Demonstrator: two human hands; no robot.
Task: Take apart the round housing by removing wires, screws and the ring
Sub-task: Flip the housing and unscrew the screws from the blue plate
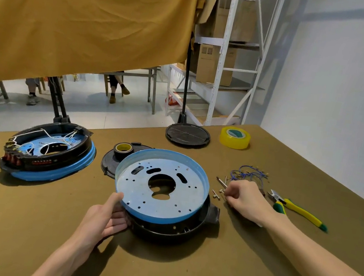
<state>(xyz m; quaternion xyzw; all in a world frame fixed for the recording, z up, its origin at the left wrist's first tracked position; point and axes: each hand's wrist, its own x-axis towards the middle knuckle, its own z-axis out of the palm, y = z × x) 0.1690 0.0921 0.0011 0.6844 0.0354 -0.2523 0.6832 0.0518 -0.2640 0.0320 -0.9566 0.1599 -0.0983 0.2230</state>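
The left hand (104, 217) grips the near-left rim of the pale blue, round metal plate (161, 185), thumb over its lip, tilting it up off the black round plastic housing base (172, 231) that sits between the two hands. The right hand (243, 199) rests on the olive-brown tabletop (24, 221) with fingers curled over a scatter of small silver screws (219, 186); whether it pinches one I cannot tell. Just beyond that hand lie a tangle of thin blue wires (247, 172) and, to its right, yellow-and-green-handled pliers (295, 208).

To lift the plate well, I'd raise it evenly and steady the base, since its thin edge could catch on the base's wall. The plate looks stiff and smooth, punched with slots and small holes; the base is glossy with a stubby side tab. Far off the left hand sits a second, still-wired blue-and-black housing (46, 154).
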